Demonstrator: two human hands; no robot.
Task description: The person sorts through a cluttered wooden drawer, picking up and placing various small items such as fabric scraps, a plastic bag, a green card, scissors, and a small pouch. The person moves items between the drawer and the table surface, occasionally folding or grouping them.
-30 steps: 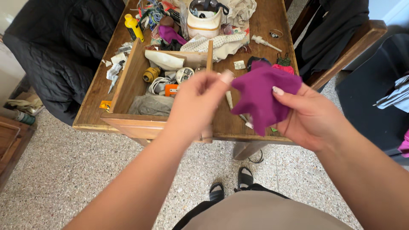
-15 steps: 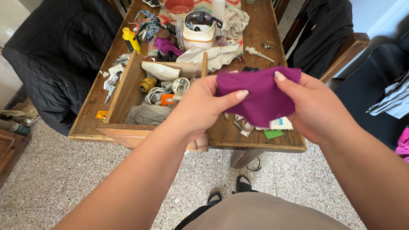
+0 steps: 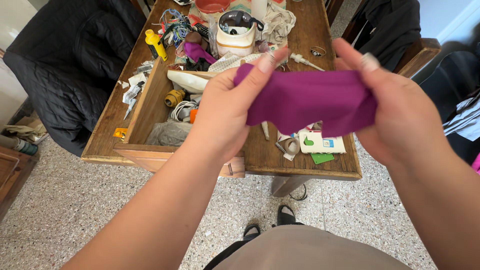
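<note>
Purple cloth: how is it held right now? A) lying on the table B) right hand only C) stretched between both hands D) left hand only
C: the left hand and the right hand each pinch one end of the purple cloth, which spans the gap between them above the wooden table.

We note these colours. The cloth (image 3: 307, 100) is plain purple. The table (image 3: 305, 160) and drawer (image 3: 145, 102) are brown wood. The bottle (image 3: 156, 44) is yellow with a red band. The jug (image 3: 235, 37) is cream with a black rim. The jacket (image 3: 70, 55) is black, quilted. The card (image 3: 321, 158) is green. The floor (image 3: 75, 200) is speckled grey terrazzo. The bowl (image 3: 212, 5) is reddish.
</note>
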